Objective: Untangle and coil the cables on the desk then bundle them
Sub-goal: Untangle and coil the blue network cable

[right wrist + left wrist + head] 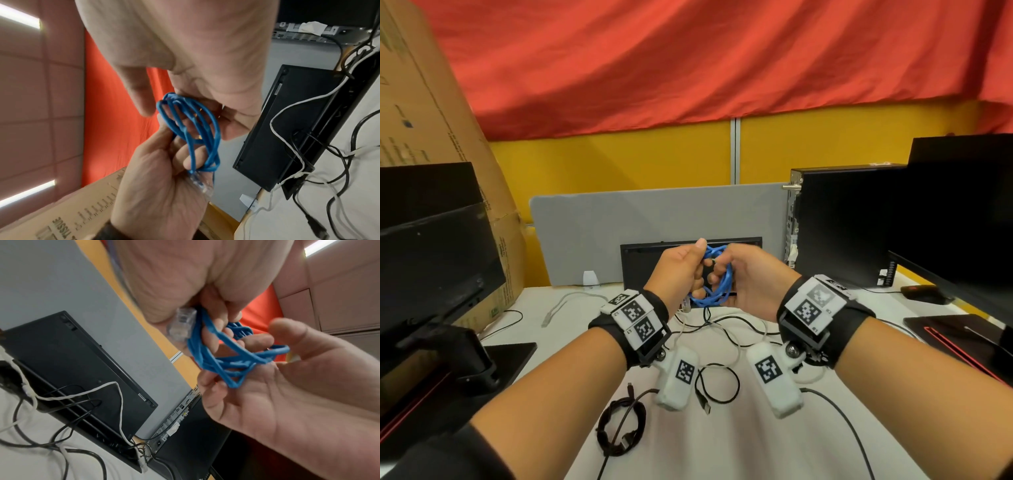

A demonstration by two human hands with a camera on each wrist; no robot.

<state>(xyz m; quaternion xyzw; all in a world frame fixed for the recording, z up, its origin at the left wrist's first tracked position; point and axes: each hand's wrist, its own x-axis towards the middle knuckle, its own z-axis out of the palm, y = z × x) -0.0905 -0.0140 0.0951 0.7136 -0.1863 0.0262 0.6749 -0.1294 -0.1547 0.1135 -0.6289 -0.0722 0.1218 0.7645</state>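
Observation:
Both hands are raised above the desk with a blue network cable (714,279) between them, wound into a small loose coil. My left hand (681,270) grips one side of the coil, fingers curled through the loops (226,360). The clear plug (183,324) sticks out below that hand's palm. My right hand (751,279) holds the other side, with its thumb and fingers closed around the strands (193,129). On the desk lie a coiled black cable (621,428), a black USB cable (717,383), and a tangle of white and black cables (732,329).
A black hinged cable-tray lid (688,248) stands open behind the hands, in front of a grey partition (654,219). Monitors (431,257) and a cardboard box (431,102) stand at left. A PC tower (842,222), a monitor (962,212) and a mouse (921,293) are at right.

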